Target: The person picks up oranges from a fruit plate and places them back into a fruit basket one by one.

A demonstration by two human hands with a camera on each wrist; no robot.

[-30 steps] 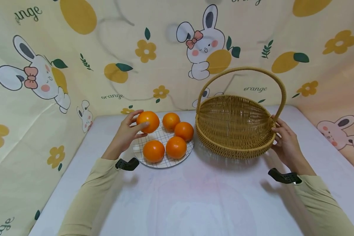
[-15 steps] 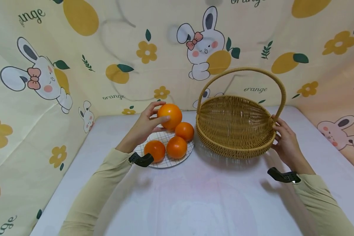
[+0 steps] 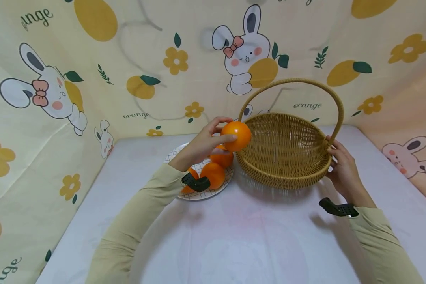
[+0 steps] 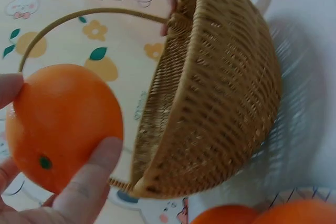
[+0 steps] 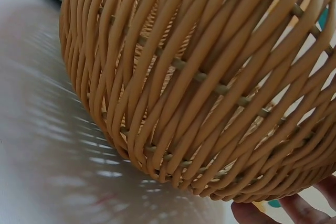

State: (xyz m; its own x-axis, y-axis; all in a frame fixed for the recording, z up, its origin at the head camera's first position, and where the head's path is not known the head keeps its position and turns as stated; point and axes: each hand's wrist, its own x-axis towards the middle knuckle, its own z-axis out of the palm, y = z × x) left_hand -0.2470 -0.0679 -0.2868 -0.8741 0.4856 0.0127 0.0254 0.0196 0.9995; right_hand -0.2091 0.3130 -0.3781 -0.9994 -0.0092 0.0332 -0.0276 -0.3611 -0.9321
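An orange [image 3: 236, 136] with a small green stem mark [image 4: 45, 162] is gripped between the thumb and fingers of my left hand [image 3: 210, 141]. It is held up at the left rim of a wicker basket [image 3: 282, 146] with a tall arched handle [image 3: 298, 81]. My right hand [image 3: 346, 169] holds the basket's right side where the handle meets the rim; in the right wrist view its fingertips [image 5: 302, 211] show at the lower right. Nothing lies in the part of the basket that shows.
Left of the basket, a round plate [image 3: 207, 194] with a grid pattern bears several more oranges [image 3: 213, 175], partly hidden behind my left hand and wrist. A patterned cloth [image 3: 198, 90] hangs behind the white table [image 3: 248, 240].
My left hand has carried the orange rightward from above the plate's left side to the basket's left rim. My right hand and the basket stay in place.
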